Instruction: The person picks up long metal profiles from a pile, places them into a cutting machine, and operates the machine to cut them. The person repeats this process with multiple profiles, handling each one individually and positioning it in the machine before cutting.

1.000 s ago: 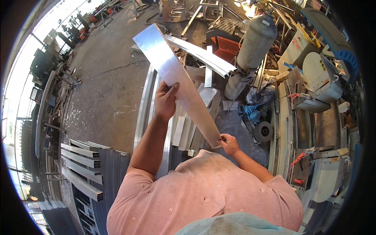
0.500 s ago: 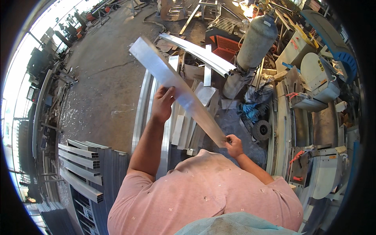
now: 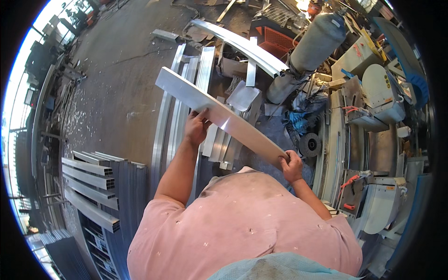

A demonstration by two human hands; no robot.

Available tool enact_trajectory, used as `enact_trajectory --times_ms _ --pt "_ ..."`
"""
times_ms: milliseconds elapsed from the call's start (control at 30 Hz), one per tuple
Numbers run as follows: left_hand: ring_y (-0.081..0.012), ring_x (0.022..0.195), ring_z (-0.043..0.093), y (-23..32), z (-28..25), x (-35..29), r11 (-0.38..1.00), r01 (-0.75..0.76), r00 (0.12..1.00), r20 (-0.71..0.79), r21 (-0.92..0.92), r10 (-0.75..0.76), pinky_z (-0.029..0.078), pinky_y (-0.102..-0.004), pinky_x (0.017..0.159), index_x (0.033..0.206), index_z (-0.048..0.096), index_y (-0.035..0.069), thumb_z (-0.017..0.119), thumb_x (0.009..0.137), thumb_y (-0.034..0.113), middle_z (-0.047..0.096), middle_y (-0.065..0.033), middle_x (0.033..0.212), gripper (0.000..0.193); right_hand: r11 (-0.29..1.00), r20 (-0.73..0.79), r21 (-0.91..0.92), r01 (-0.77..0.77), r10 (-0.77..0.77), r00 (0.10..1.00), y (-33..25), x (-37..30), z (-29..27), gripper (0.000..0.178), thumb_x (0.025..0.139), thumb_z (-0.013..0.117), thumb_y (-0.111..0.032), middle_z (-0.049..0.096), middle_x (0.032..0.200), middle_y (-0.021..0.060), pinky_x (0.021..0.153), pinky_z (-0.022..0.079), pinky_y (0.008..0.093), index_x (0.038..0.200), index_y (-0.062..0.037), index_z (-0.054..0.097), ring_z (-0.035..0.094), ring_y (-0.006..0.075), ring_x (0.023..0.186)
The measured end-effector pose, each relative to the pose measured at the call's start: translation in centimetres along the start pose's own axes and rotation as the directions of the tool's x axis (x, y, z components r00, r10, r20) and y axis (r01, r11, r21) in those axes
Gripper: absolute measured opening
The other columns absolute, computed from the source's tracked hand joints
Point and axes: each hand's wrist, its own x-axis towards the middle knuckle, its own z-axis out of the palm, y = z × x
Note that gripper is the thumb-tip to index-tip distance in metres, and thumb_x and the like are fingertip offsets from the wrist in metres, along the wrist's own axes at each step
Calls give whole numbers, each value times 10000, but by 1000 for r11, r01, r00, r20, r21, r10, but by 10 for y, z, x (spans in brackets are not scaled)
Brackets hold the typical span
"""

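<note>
Currently, flat metal strip (image 3: 231, 123): held up in front of the pink shirt (image 3: 224, 219), slanting from far left to near right.
Left hand (image 3: 196, 128): grips the strip's lower edge left of its middle; thumb against the broad face, other fingers partly hidden beneath, closed to the strip's thickness.
Right hand (image 3: 293, 167): fingers bent closed on the near right end, some out of sight.
Beneath: long silvery bars (image 3: 163, 126) on the concrete floor (image 3: 121, 93).
Beyond: a pale metal channel (image 3: 242, 45), a red crate (image 3: 275, 44) and a grey gas cylinder (image 3: 319, 42).
Right side: a dark round disc (image 3: 310, 144), then pale machinery (image 3: 382, 205) with red handles.
Left side: rectangular tubes (image 3: 88, 166), stacked with their ends open.
</note>
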Motion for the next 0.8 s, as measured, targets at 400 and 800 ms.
enact_trajectory --times_ms 400,800 --pt "-215 1090 685 -2 -43 -1 997 33 996 89 -73 -27 551 -419 963 1313 597 82 655 1044 172 706 -60 1183 290 983 -27 -163 82 -87 996 -30 0 4 279 839 799 -212 674 980 145 853 476 473 1023 -65 649 625 381 949" --pt "-206 1153 629 -2 -73 -4 995 77 992 110 -71 -68 507 -447 1002 1336 555 101 745 967 315 669 -53 1220 467 979 -25 -176 105 -111 993 -41 16 23 249 781 831 -145 632 915 110 825 469 455 906 -78 626 586 351 928"
